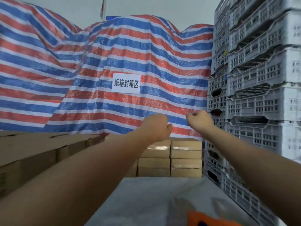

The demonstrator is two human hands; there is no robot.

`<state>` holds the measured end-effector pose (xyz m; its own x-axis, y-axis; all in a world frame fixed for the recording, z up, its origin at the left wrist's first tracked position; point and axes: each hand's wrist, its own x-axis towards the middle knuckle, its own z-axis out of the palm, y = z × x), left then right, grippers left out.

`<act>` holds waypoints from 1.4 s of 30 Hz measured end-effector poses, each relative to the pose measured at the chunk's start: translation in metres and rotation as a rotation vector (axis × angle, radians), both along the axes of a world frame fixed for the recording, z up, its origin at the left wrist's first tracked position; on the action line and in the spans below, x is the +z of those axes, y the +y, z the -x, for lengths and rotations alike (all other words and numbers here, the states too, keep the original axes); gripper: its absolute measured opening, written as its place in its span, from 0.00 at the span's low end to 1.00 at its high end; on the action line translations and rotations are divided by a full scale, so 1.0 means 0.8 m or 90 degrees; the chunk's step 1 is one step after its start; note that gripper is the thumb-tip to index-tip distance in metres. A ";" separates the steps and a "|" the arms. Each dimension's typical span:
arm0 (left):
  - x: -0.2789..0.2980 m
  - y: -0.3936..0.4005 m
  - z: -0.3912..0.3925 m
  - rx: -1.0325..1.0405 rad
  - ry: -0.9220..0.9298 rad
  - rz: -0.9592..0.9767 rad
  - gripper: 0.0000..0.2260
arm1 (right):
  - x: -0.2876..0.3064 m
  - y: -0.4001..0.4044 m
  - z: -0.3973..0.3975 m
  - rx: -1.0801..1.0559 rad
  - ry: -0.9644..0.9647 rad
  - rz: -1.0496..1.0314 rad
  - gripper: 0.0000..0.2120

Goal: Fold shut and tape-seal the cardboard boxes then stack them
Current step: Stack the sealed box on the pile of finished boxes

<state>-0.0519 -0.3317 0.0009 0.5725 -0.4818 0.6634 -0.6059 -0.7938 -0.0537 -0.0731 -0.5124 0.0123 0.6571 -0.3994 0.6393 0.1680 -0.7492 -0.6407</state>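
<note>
Both hands, left hand (157, 128) and right hand (199, 119), hung curled and empty above the lower-centre sealed boxes (170, 158) (stiff, probably light); grip opposite side edges.

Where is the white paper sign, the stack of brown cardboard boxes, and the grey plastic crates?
white paper sign (125, 83), head view, middle of the sheet
stack of brown cardboard boxes (186, 154), head view, front of an upper right box
grey plastic crates (257, 75), head view, slotted side wall

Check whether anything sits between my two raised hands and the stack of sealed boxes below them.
Nothing visible does. The left hand and right hand, both curled and holding nothing, hang in front of the striped tarp, above the stacked boxes. The left forearm hides part of the stack's top.
</note>
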 end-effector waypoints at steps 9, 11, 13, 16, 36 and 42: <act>0.018 0.167 0.148 -0.008 -0.014 0.075 0.15 | 0.024 0.112 0.134 0.097 -0.061 -0.044 0.17; 0.012 0.194 0.172 -0.028 -0.032 0.107 0.15 | 0.016 0.142 0.156 0.135 -0.114 -0.083 0.16; -0.002 0.219 0.189 -0.058 -0.037 0.148 0.15 | -0.001 0.171 0.174 0.165 -0.177 -0.119 0.16; -0.035 0.252 0.202 -0.100 -0.025 0.217 0.11 | -0.044 0.214 0.190 0.196 -0.221 -0.162 0.16; -0.122 0.416 0.130 0.024 -0.110 0.391 0.20 | -0.149 0.396 0.094 0.387 -0.117 -0.077 0.24; -0.071 0.521 0.083 0.154 -0.146 0.449 0.10 | -0.080 0.479 0.052 0.429 -0.012 0.011 0.06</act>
<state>-0.1186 0.0852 -0.0558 0.4193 0.2185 0.8811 -0.4468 -0.7952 0.4099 -0.1150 -0.1290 -0.0519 0.7478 0.1047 0.6556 0.6133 -0.4872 -0.6218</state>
